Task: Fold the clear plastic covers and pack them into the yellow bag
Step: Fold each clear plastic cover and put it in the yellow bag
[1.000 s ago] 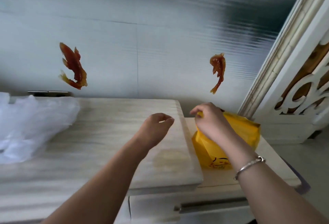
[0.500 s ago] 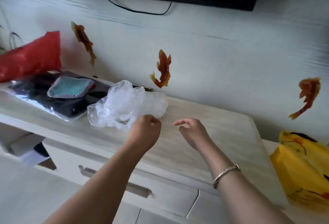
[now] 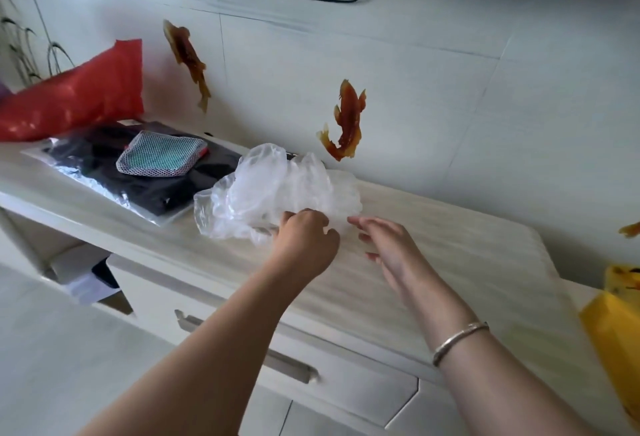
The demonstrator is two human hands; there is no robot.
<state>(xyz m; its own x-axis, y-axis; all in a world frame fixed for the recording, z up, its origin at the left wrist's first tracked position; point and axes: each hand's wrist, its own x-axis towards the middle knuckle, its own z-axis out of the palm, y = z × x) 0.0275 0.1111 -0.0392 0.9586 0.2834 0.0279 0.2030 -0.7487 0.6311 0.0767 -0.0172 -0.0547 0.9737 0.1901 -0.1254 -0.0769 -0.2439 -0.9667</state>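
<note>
A crumpled heap of clear plastic covers (image 3: 277, 189) lies on the pale wooden cabinet top (image 3: 433, 262). My left hand (image 3: 306, 245) is at the heap's near edge, fingers curled into the plastic and gripping it. My right hand (image 3: 388, 245) hovers just right of the heap with fingers stretched out, holding nothing; a silver bangle sits on its wrist. The yellow bag (image 3: 616, 331) stands at the far right edge of the view, partly cut off.
Left of the heap lies a black packaged garment (image 3: 138, 176) with a mesh pouch (image 3: 161, 158) on top, and a red bag (image 3: 76, 99) behind it. Fish stickers mark the wall. Drawers with metal handles (image 3: 242, 349) front the cabinet.
My view swung left from the yellow bag to the plastic heap. My right hand left the bag and came over beside the heap; my left hand reached the heap and closed on its edge.
</note>
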